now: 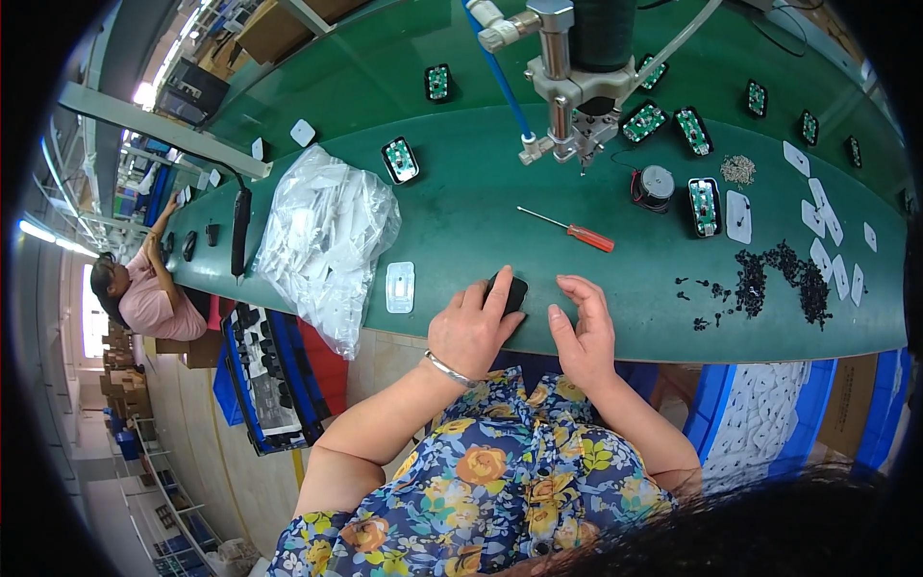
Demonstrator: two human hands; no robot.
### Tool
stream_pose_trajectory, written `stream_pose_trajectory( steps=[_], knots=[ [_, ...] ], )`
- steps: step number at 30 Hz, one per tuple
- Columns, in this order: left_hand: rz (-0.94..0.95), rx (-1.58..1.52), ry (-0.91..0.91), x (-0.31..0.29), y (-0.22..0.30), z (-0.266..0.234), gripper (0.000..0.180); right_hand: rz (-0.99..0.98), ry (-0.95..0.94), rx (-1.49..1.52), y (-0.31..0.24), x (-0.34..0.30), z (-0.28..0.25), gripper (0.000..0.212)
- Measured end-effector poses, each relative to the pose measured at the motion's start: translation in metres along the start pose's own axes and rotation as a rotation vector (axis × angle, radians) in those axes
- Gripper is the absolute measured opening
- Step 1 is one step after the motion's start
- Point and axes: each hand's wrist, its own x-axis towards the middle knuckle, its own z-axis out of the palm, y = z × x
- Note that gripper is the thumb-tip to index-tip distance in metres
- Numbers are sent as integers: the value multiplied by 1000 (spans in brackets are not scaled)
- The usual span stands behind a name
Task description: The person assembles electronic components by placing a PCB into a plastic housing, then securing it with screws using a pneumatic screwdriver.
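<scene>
Near the table's front edge, my left hand [473, 325] rests its fingers and thumb round a small black plastic housing [517, 294]. The hand hides part of the housing. Just to its right, my right hand [585, 329] is held with fingers apart and nothing in it. Beyond the hands lies a screwdriver [588, 238] with a red handle, its shaft pointing left. A white plastic part [400, 288] lies left of my left hand. Overhead, the metal head of a screwdriving machine [569, 125] hangs over the table.
A clear bag of white parts [327, 236] sits at left. Black housings with green circuit boards [705, 208] stand at the back and right. At right are piles of small black parts [752, 284], white plates [825, 212] and a round device [654, 187]. Another person [154, 298] sits far left.
</scene>
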Motion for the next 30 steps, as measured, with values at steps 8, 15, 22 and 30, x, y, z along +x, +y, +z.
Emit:
stream_pose_trajectory(
  steps=[8,15,22,30],
  knots=[
    [58,17,24,7,0,5,56,-7,-13,2,0,2,0,28],
    [17,21,-13,8,4,7,57,65,-8,153,-1,1,-3,25],
    [-5,29,11,3,4,8,56,179,-24,293,1,2,-3,24],
    [53,37,102,3,3,19,63,147,-25,274,5,2,-2,23]
  ],
)
